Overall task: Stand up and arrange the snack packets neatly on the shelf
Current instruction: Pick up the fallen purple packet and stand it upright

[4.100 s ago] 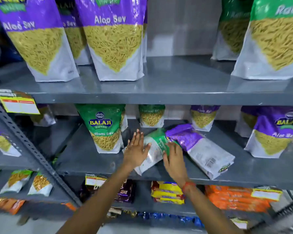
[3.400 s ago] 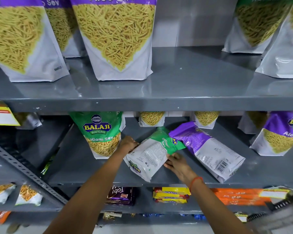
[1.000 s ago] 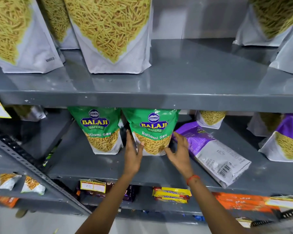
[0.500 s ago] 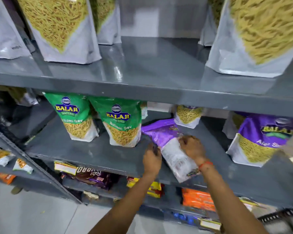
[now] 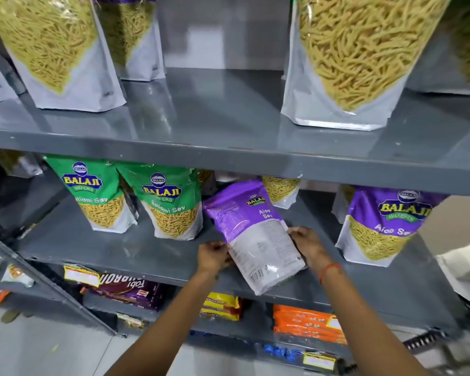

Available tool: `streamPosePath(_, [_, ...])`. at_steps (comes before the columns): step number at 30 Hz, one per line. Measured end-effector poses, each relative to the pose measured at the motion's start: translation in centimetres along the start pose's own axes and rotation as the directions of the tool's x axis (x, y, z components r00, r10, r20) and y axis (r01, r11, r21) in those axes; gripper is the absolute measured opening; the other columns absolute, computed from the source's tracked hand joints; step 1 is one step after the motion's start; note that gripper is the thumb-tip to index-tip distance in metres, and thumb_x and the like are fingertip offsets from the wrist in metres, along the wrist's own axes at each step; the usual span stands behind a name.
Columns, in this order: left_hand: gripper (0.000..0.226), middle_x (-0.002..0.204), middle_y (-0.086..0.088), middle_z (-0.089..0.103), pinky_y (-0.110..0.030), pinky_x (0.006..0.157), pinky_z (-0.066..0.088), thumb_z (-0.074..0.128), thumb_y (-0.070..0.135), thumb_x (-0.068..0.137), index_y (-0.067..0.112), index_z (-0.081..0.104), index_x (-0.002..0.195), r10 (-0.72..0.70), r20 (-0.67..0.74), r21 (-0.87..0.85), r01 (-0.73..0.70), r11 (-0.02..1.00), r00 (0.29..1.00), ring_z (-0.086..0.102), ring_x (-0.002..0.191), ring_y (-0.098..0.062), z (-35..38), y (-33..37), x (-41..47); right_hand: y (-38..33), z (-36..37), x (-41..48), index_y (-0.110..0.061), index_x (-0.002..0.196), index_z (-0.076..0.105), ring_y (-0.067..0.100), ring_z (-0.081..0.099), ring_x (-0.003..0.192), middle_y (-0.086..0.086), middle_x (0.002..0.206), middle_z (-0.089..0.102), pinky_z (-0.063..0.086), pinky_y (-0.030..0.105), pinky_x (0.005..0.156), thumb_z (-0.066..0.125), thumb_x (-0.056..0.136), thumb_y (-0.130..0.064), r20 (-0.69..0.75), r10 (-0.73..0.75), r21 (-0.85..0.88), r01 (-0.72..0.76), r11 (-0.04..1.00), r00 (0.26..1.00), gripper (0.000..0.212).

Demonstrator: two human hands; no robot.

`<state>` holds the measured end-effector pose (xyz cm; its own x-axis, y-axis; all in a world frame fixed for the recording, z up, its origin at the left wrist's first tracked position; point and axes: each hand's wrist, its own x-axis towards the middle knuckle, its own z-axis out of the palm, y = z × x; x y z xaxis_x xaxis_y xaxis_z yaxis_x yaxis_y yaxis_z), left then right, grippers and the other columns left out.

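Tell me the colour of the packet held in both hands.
Purple on top, white below, on the packet in the head view.

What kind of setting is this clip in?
Probably a grocery shop aisle: grey metal shelves stocked with Balaji sev packets, price tags on the edges, more snacks below.

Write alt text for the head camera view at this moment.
Both hands, left and right, grip a purple Aloo Sev packet by its sides, tilted back-side up over the grey middle shelf. Two green Ratlami Sev packets stand upright to its left.
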<state>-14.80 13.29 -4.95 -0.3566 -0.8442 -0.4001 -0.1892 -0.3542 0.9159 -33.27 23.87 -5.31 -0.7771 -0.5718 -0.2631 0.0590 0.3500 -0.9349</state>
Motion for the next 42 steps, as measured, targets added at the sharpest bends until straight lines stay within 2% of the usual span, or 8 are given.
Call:
streamPosePath(8, [0.017,0.075,-0.016,0.062,-0.042,0.074,0.053,0.052,-0.001,0.088,0.005,0.059,0.074,0.294,-0.018,-0.042,-0.295,0.955,0.956,0.059,0.076,-0.021,1.4,3.4,1.2,-0.3,-0.3,0.8,-0.01,0.084,0.059,-0.008,0.053,0.062,0.0,0.078,0.06,0.046,0.01,0.065,0.05,0.09,-0.007,-0.211,-0.31,0.155,0.344,0.926,0.927,0.012])
streamPosePath(13, [0.012,0.085,-0.01,0.061,-0.022,0.077,0.044,0.051,-0.004,0.088,-0.005,0.062,0.085,0.489,0.056,0.06,-0.492,0.869,0.871,0.053,0.061,0.017,3.0,4.2,2.9,0.8,-1.1,1.5,-0.008,0.09,0.058,-0.009,0.054,0.071,0.005,0.085,0.06,0.042,0.008,0.069,0.048,0.092,-0.008,-0.276,-0.401,0.022,0.423,0.906,0.874,0.01])
streamPosePath(17, [0.019,0.104,-0.017,0.067,-0.038,0.088,0.047,0.058,-0.002,0.083,-0.003,0.063,0.102,0.475,-0.112,0.144,-0.459,0.877,0.873,0.066,0.091,-0.015,4.5,1.2,1.6,2.6,-1.2,0.9,-0.021,0.087,0.053,-0.01,0.053,0.076,0.006,0.088,0.058,0.041,0.006,0.073,0.045,0.091,-0.003,-0.255,-0.41,-0.047,0.412,0.91,0.876,0.02])
streamPosePath(21, [0.06,0.124,-0.002,0.054,-0.031,0.1,0.045,0.074,0.025,0.072,0.008,0.05,0.124,0.481,0.182,0.179,-0.51,0.842,0.858,0.054,0.115,-0.017,7.1,-2.0,-1.3,2.5,-0.6,0.5,-0.03,0.07,0.046,-0.001,0.049,0.075,-0.005,0.083,0.059,0.04,0.011,0.073,0.038,0.07,0.0,-0.218,-0.436,-0.061,0.434,0.899,0.873,0.031])
streamPosePath(25, [0.096,0.123,0.008,0.052,0.0,0.082,0.042,0.073,0.054,0.047,0.018,0.037,0.13,0.426,0.196,0.087,-0.448,0.89,0.884,0.054,0.112,-0.008,7.8,-0.7,-1.2,3.5,0.1,-0.6,-0.017,0.067,0.051,-0.005,0.058,0.074,-0.017,0.077,0.067,0.045,0.012,0.072,0.037,0.073,0.009,-0.11,-0.417,-0.024,0.417,0.909,0.902,0.03])
streamPosePath(30, [0.101,0.122,-0.009,0.054,-0.036,0.098,0.046,0.073,0.061,0.038,0.017,0.041,0.123,0.389,0.184,0.261,-0.427,0.866,0.902,0.049,0.116,-0.022,7.3,-0.2,0.7,3.2,0.5,-1.5,-0.026,0.082,0.057,0.006,0.062,0.082,-0.006,0.085,0.068,0.048,0.012,0.08,0.037,0.078,0.017,-0.06,-0.408,-0.003,0.409,0.913,0.911,0.048])
streamPosePath(37, [0.076,0.111,-0.009,0.064,-0.04,0.087,0.054,0.083,0.035,0.046,0.017,0.044,0.109,0.35,0.304,0.18,-0.414,0.893,0.886,0.066,0.096,-0.02,4.6,0.6,4.2,0.5,-0.2,1.1,-0.01,0.137,0.03,0.025,0.04,0.127,0.017,0.144,0.035,0.044,0.034,0.101,0.063,0.067,0.004,-0.068,-0.233,-0.043,0.23,0.972,0.97,0.079])
streamPosePath(42, [0.052,0.102,-0.008,0.066,-0.019,0.075,0.055,0.077,0.006,0.065,0.007,0.052,0.111,0.316,0.482,0.066,-0.394,0.917,0.817,0.066,0.081,-0.001,3.3,1.0,5.6,-0.6,-0.2,1.2,-0.016,0.142,0.018,0.022,0.043,0.123,0.002,0.133,0.041,0.043,0.039,0.096,0.062,0.053,-0.007,0.168,-0.202,0.008,0.203,0.979,0.965,0.099])
